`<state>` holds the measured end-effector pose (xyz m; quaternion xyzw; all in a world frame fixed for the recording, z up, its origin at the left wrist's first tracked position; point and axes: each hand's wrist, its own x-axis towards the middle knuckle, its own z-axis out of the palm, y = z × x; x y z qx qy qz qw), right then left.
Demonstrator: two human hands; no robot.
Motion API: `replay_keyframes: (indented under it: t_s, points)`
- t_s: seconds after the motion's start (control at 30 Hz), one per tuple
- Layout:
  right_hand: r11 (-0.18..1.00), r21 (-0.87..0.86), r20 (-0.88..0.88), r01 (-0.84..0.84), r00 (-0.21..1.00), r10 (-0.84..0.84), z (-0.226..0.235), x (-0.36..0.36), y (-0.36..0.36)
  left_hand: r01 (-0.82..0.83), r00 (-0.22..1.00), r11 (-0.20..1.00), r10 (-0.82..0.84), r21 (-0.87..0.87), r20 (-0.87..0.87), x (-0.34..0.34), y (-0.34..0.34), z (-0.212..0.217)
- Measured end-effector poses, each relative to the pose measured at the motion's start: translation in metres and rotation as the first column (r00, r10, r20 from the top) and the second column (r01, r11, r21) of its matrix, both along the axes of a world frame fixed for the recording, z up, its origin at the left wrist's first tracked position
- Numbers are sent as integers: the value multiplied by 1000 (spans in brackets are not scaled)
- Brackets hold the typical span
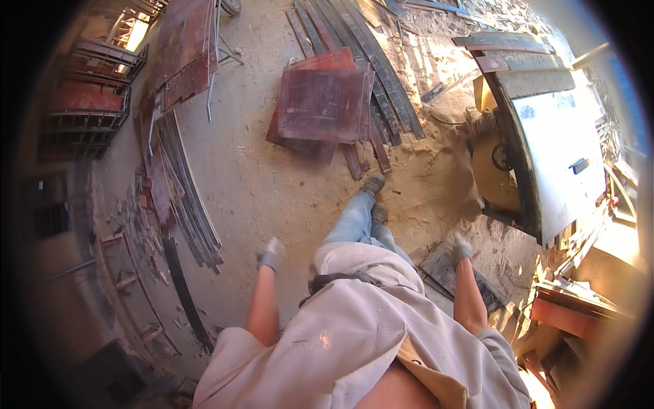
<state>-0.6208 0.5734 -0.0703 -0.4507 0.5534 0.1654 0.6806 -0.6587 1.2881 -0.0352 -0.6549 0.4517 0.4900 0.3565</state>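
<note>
My left hand (272,254), in a pale work glove, hangs out to the side above the dusty floor. It touches nothing that I can see, and motion smears its fingers. On the other side my right hand (461,249), also gloved, hangs away from my body over a dark flat board (443,264) lying on the ground. Its fingers are blurred too. Ahead of my feet lies a stack of reddish-brown square panels (325,102), the nearest thing in front of me. Both hands are well apart from it.
Long dark planks (364,51) lie beyond the panels. A saw table (558,163) with a pale metal top stands at right, sawdust (443,177) heaped beside it. At left are a board-topped stand (180,61), long strips (187,191), wood scraps (136,225) and metal racks (85,102).
</note>
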Motion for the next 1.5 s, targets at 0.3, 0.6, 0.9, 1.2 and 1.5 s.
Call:
replay_keyframes:
  t_s: [0.3, 0.6, 0.9, 1.2, 1.5]
  points:
    - [997, -30, -274, 78, 958, -83, -19, -156, 14, -605, -720, -735, 669, -307, -183, -109, -48, 24]
    - [924, -150, 79, -350, 928, 365, -6, 14, 150, 155, -772, -943, 70, -293, -632, 21, 30, 20]
    - [825, -336, -32, -455, 881, 473, 54, 88, 319, 107, -900, -984, -36, -142, -433, -8, 177, -26]
    - [668, -360, -90, -651, 737, 670, 64, 89, 431, -46, -932, -924, 176, -379, -317, 2, 283, -38]
    - [707, -369, 31, -603, 753, 658, 87, 180, 501, 257, -877, -962, -191, -95, -441, 20, 299, -27]
